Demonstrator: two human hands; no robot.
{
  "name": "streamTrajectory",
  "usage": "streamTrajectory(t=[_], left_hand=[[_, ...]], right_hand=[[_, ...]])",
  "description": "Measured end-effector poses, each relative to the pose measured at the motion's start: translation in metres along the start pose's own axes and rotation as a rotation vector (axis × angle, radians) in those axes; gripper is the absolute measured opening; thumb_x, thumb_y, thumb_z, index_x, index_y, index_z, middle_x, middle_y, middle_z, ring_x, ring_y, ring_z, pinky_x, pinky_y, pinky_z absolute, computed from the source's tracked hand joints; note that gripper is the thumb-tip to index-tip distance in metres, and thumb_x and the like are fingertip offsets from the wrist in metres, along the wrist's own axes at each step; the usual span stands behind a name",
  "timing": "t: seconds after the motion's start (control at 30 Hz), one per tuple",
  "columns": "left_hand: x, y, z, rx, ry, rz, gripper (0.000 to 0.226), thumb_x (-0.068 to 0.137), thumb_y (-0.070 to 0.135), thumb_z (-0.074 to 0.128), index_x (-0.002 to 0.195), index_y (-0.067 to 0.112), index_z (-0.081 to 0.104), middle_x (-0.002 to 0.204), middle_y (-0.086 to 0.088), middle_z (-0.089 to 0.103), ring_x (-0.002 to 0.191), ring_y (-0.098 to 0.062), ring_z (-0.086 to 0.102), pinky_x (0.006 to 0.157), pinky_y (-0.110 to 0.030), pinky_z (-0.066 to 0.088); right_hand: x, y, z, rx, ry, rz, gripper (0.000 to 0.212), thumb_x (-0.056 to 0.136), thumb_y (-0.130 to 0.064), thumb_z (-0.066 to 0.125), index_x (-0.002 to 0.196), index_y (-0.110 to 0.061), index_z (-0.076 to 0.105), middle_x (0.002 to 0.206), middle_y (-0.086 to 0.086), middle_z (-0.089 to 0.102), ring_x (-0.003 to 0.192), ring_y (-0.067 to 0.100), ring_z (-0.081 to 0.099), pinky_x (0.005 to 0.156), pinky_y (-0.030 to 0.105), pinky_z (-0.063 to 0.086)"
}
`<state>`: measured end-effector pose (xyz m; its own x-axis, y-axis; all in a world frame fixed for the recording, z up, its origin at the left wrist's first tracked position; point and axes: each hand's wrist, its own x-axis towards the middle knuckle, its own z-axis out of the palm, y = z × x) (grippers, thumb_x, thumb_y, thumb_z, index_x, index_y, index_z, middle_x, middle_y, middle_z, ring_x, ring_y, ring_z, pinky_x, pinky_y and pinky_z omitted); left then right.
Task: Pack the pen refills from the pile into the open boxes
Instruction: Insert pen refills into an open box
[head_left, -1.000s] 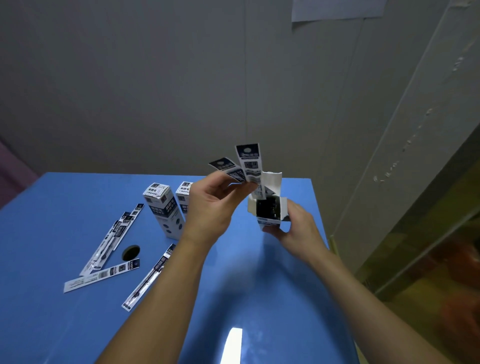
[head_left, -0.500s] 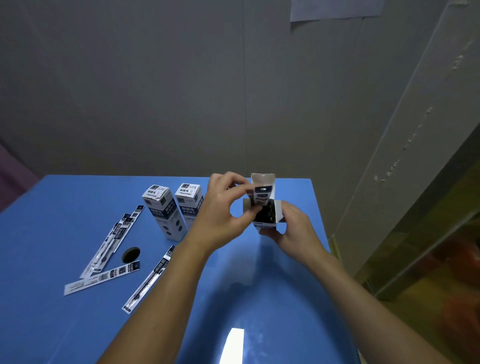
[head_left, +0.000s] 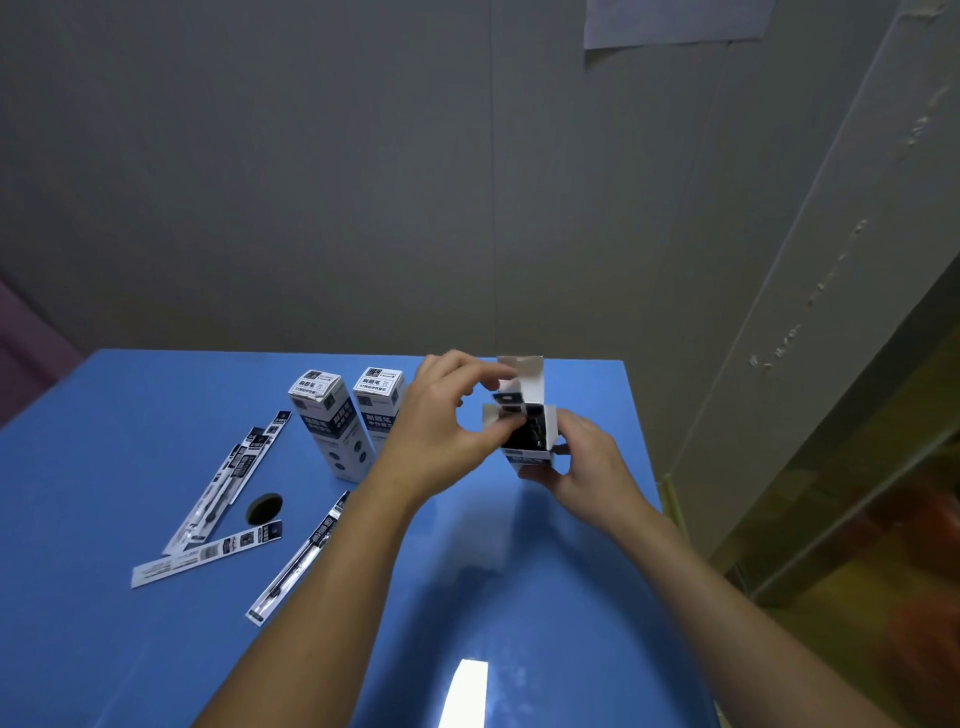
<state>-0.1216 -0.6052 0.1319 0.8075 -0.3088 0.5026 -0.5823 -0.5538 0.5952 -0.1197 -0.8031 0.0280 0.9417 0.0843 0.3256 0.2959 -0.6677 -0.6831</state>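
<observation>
Holding an open box (head_left: 527, 441) upright above the blue surface (head_left: 493, 571), right hand (head_left: 587, 467) in a curled grip around its lower part. Pinching refill packets (head_left: 508, 408) at the box mouth with the left hand (head_left: 441, 431). Lying loose at the left, more refills (head_left: 228, 483); standing beside them, two closed boxes (head_left: 332, 421).

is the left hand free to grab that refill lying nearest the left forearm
Probably not right now: the left hand is pinching refills into the open box. The refill itself lies uncovered on the table, just beside the forearm.
</observation>
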Motion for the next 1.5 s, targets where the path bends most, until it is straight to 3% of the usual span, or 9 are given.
streamTrajectory(t=[0.13,0.27,0.47,0.6,1.03,1.27,1.4,1.5], left_hand=[[-0.002,0.002,-0.001,-0.058,0.099,0.04,0.01,0.083,0.02,0.079,0.092,0.021,0.075,0.087,0.01,0.062,0.084,-0.012,0.053,0.072,-0.018,0.041],[-0.004,-0.007,0.008,0.088,0.044,0.001,0.007,0.083,0.022,0.08,0.088,0.018,0.077,0.086,0.01,0.058,0.087,-0.006,0.05,0.074,-0.015,0.036],[-0.009,0.006,-0.001,0.018,0.091,0.039,0.008,0.084,0.018,0.076,0.088,0.022,0.071,0.084,0.011,0.062,0.081,-0.013,0.056,0.069,-0.016,0.041],[-0.013,-0.006,0.004,0.139,0.06,0.078,0.003,0.085,0.016,0.076,0.085,0.018,0.073,0.086,0.007,0.058,0.085,-0.011,0.053,0.071,-0.021,0.042],[-0.023,-0.011,0.014,0.108,0.105,0.044,0.003,0.087,0.015,0.075,0.09,0.017,0.076,0.087,0.007,0.059,0.078,-0.008,0.056,0.067,-0.015,0.041],[-0.052,-0.035,-0.008,0.19,0.204,-0.142,0.016,0.09,0.012,0.069,0.103,0.021,0.072,0.094,0.01,0.061,0.08,-0.007,0.058,0.069,-0.021,0.047],[-0.081,-0.05,-0.027,0.359,0.246,-0.351,0.022,0.088,0.013,0.066,0.108,0.021,0.071,0.1,0.009,0.06,0.078,-0.006,0.055,0.074,-0.029,0.049],[-0.108,-0.057,-0.037,0.421,0.222,-0.477,0.02,0.09,0.018,0.065,0.108,0.023,0.071,0.101,0.01,0.059,0.079,-0.01,0.056,0.076,-0.032,0.05]], right_hand=[[-0.001,-0.001,0.001,0.0,-0.002,-0.007,0.053,0.073,-0.029,0.083,0.119,-0.028,0.057,0.11,-0.011,0.064,0.101,0.016,0.056,0.083,0.041,0.053],[-0.001,-0.004,0.004,0.004,-0.016,-0.033,0.056,0.072,-0.029,0.083,0.121,-0.028,0.056,0.11,-0.01,0.064,0.1,0.016,0.056,0.083,0.041,0.054],[-0.004,-0.002,0.004,0.001,-0.037,-0.025,0.054,0.072,-0.031,0.083,0.119,-0.028,0.056,0.109,-0.012,0.063,0.1,0.015,0.056,0.083,0.04,0.054],[-0.004,-0.004,0.005,0.009,-0.04,-0.03,0.053,0.071,-0.032,0.082,0.117,-0.031,0.056,0.107,-0.014,0.063,0.099,0.014,0.056,0.082,0.04,0.054],[-0.007,-0.005,0.005,0.025,-0.119,0.007,0.052,0.069,-0.03,0.084,0.113,-0.029,0.057,0.103,-0.014,0.063,0.096,0.012,0.058,0.08,0.038,0.055],[0.005,-0.004,0.008,0.004,-0.189,0.168,0.038,0.074,-0.029,0.081,0.101,-0.023,0.055,0.102,-0.004,0.063,0.097,0.019,0.061,0.081,0.036,0.052],[0.008,-0.005,0.014,0.055,-0.213,0.247,0.044,0.076,-0.026,0.081,0.111,-0.018,0.056,0.108,-0.001,0.068,0.102,0.02,0.063,0.086,0.036,0.051],[0.008,-0.007,0.014,0.027,-0.224,0.28,0.046,0.079,-0.03,0.08,0.114,-0.013,0.055,0.111,0.002,0.068,0.104,0.023,0.063,0.081,0.033,0.049]])
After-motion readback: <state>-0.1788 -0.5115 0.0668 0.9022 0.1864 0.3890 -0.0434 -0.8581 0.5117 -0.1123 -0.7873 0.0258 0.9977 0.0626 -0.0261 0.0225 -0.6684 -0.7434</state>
